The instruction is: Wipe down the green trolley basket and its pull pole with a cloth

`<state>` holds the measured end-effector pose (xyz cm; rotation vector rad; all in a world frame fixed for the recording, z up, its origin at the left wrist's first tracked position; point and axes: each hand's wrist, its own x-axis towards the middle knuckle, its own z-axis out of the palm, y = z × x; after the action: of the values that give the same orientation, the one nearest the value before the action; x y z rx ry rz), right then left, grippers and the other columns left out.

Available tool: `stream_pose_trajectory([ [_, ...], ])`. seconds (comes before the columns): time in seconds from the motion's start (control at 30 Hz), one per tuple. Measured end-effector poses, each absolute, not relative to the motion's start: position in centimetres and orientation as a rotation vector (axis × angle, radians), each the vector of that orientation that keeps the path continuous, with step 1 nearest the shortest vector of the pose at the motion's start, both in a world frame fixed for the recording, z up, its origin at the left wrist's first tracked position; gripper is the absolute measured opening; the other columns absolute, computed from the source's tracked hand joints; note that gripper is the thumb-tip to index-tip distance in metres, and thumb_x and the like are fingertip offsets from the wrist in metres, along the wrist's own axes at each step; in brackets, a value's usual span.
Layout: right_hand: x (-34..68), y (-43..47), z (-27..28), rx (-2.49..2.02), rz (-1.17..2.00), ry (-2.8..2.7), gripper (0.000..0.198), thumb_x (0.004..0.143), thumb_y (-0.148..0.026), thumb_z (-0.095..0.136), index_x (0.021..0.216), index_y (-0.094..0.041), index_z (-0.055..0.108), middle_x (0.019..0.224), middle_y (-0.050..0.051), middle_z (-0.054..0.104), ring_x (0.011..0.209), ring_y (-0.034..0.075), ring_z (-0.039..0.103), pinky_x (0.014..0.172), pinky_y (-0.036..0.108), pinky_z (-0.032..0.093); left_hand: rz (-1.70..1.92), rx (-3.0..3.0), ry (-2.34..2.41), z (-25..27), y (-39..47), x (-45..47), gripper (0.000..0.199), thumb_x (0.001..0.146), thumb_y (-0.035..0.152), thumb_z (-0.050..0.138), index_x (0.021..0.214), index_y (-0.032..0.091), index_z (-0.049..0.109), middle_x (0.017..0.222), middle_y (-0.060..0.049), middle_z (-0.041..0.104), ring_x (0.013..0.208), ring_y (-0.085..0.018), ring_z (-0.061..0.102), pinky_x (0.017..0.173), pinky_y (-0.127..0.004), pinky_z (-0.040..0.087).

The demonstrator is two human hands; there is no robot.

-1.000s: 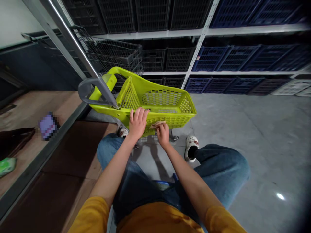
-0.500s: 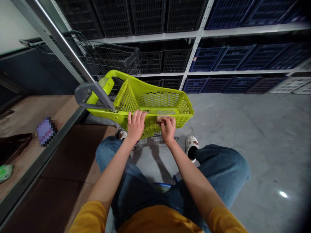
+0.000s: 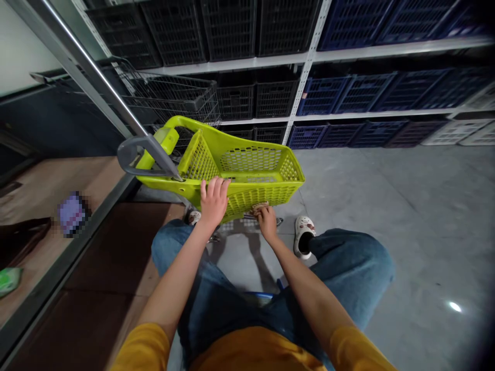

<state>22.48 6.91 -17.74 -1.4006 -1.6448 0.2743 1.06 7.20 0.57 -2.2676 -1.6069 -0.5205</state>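
Observation:
A yellow-green plastic shopping cart (image 3: 251, 140) with perforated walls stands in front of my knees. My left hand (image 3: 213, 202) grips its near top rim, fingers hooked over the edge and the thumb out of sight. Lower down, my right hand (image 3: 266, 222) is closed on a crumpled brownish cloth (image 3: 260, 207). It presses this cloth against the lower part of the cart's near side wall. Inside, the part of the basket that shows holds nothing. A grey looped plastic piece (image 3: 133, 157) with a metal pole covers part of the cart's handle end.
Shelves (image 3: 266, 62) with black crates (image 3: 232, 28) and blue crates (image 3: 356, 23) line the back. A dark wire cart (image 3: 185, 98) stands behind the green one. On the left, a wooden surface (image 3: 93, 175) holds a blurred purple item (image 3: 72, 214) and a green-white packet (image 3: 10, 281).
My right hand has slid down with the cloth, from just under the cart's rim to the lower side wall. The left hand keeps its place on the rim.

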Motion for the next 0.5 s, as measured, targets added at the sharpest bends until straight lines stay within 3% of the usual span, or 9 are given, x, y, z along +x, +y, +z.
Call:
stream_pose_trajectory([
  [0.27, 23.4, 10.0, -7.8, -1.276, 0.045, -1.486, 0.022, 0.087, -0.014, 0.049, 0.103, -0.021, 0.063, 0.106, 0.008, 0.053, 0.101, 0.022, 0.052, 0.090, 0.036, 0.047, -0.543, -2.258, -1.617, 0.5, 7.3, 1.3, 0.058, 0.087, 0.019, 0.059, 0.143, 0.018, 0.046, 0.144, -0.015, 0.052, 0.143, -0.033, 0.037, 0.124, -0.059, 0.007],
  [0.37, 24.0, 10.2, -9.3, -1.279, 0.053, -1.550, 0.018, 0.086, -0.015, 0.051, 0.098, -0.021, 0.063, 0.103, 0.008, 0.053, 0.101, 0.022, 0.050, 0.090, 0.037, 0.045, -0.542, -2.268, -1.621, 0.5, 7.3, 1.3, 0.059, 0.086, 0.020, 0.059, 0.144, 0.017, 0.045, 0.144, -0.016, 0.052, 0.143, -0.033, 0.037, 0.124, -0.059, 0.006],
  [0.5, 24.4, 8.9, -15.5, -1.389, 0.174, -1.620, 0.014, 0.084, -0.014, 0.048, 0.089, -0.019, 0.061, 0.095, 0.007, 0.054, 0.094, 0.022, 0.048, 0.087, 0.037, 0.043, -0.532, -2.268, -1.619, 0.5, 7.3, 1.2, 0.059, 0.087, 0.020, 0.059, 0.144, 0.017, 0.045, 0.146, -0.017, 0.051, 0.144, -0.033, 0.036, 0.123, -0.060, 0.006],
])
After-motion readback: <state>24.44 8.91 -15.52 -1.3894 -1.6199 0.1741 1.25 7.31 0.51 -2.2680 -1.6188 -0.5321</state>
